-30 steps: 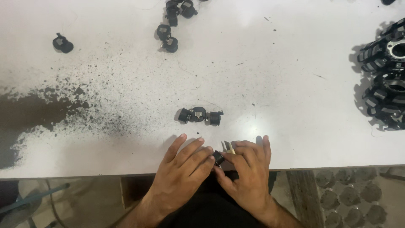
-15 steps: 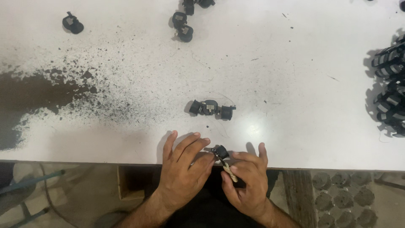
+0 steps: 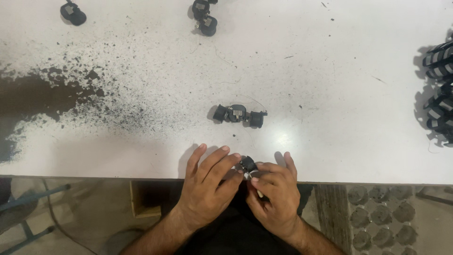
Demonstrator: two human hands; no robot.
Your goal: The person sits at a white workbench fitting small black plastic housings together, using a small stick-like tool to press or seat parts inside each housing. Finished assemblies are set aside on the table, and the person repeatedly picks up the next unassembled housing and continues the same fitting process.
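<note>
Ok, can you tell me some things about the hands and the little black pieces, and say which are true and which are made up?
1. Both hands pinch one small black part at the table's near edge. True: the left hand and right hand meet on it.
2. A row of three black parts lies just beyond the hands. True.
3. The table is spotless. False: dark worn patches and specks mark its left side.
4. The stack of black parts sits at the left edge. False: it is at the right edge.
</note>
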